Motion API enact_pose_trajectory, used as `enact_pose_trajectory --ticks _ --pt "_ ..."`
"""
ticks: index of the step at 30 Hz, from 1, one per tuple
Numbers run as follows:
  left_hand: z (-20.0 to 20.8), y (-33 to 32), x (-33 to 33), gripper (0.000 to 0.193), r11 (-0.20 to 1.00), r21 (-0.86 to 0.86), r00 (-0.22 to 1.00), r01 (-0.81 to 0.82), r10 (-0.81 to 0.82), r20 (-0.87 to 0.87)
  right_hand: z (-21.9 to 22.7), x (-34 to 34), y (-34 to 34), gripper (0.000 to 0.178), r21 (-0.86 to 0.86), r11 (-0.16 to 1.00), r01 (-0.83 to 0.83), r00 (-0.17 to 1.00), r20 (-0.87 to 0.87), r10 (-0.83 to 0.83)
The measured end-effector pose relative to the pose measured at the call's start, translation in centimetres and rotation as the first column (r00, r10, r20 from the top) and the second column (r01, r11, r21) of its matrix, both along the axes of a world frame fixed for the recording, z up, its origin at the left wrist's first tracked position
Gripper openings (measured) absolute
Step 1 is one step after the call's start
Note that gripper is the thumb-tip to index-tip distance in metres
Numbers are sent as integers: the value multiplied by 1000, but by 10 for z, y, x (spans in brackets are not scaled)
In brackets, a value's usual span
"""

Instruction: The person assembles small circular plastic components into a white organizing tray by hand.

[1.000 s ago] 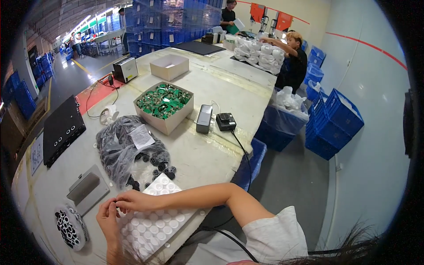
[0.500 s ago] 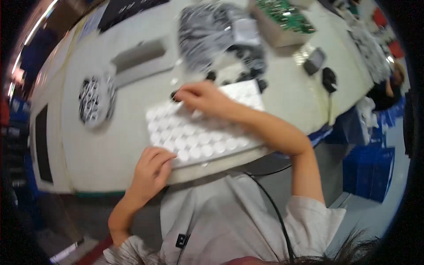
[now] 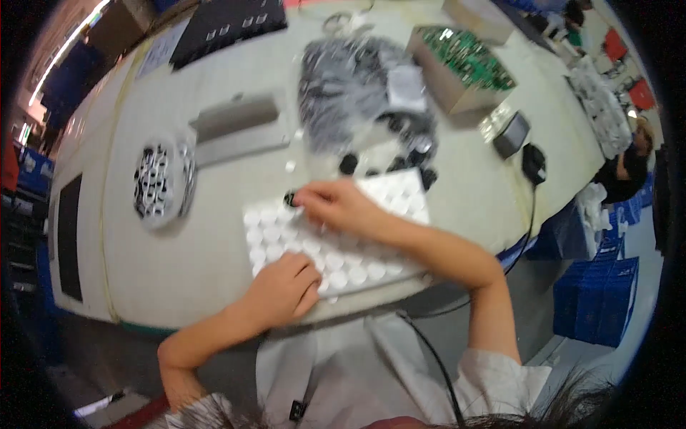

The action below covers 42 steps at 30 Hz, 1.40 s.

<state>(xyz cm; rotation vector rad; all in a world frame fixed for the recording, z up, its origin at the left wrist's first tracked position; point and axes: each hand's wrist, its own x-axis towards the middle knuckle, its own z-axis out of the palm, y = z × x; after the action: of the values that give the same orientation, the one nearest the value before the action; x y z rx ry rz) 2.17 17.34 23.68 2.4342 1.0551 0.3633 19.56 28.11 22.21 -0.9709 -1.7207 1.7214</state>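
Note:
A white sheet or tray (image 3: 379, 267) covered with rows of white discs lies at the table's near edge, under both hands. My right hand (image 3: 343, 207) is over its far left part, fingertips pinched on a small black round piece (image 3: 291, 199). My left hand (image 3: 284, 286) rests at the sheet's near left edge with its fingers curled; whatever it may hold is hidden. Beyond the sheet, loose black round pieces (image 3: 349, 164) lie beside a clear plastic bag (image 3: 332, 93) of dark parts with a white label (image 3: 406, 88).
Left stand a clear bag of black-and-white round parts (image 3: 158, 184) and a grey open metal housing (image 3: 243, 146). A box with green circuit boards (image 3: 464, 61) is at far right, near a dark square device (image 3: 511, 136) and a black corded object (image 3: 534, 163). A black panel (image 3: 229, 28) lies at the back.
My left hand has moved right and onto the sheet's near left part. The right hand keeps its pinch on the black piece near the far left edge. The whole view has shifted, with the table lower.

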Motion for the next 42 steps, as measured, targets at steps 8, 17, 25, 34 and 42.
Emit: enact_pose_trajectory --ticks 8,17,25,34,42 --pt "3 6 0 12 988 -149 965 -35 72 253 3 0 -2 27 -24 999 -25 999 -38 24" --pt "17 65 1 12 824 -392 655 -410 565 502 2 3 -1 27 -123 992 -16 983 -183 -7" --pt "9 77 14 18 781 -546 528 -304 615 586 8 3 -3 31 -87 996 19 990 -139 -31" --pt "9 74 13 15 739 -652 485 -171 639 597 -3 -5 -10 28 -33 995 92 984 -152 -96" --pt "7 79 9 32 730 -682 479 -48 616 626 6 0 -2 17 138 987 82 988 -142 -62"
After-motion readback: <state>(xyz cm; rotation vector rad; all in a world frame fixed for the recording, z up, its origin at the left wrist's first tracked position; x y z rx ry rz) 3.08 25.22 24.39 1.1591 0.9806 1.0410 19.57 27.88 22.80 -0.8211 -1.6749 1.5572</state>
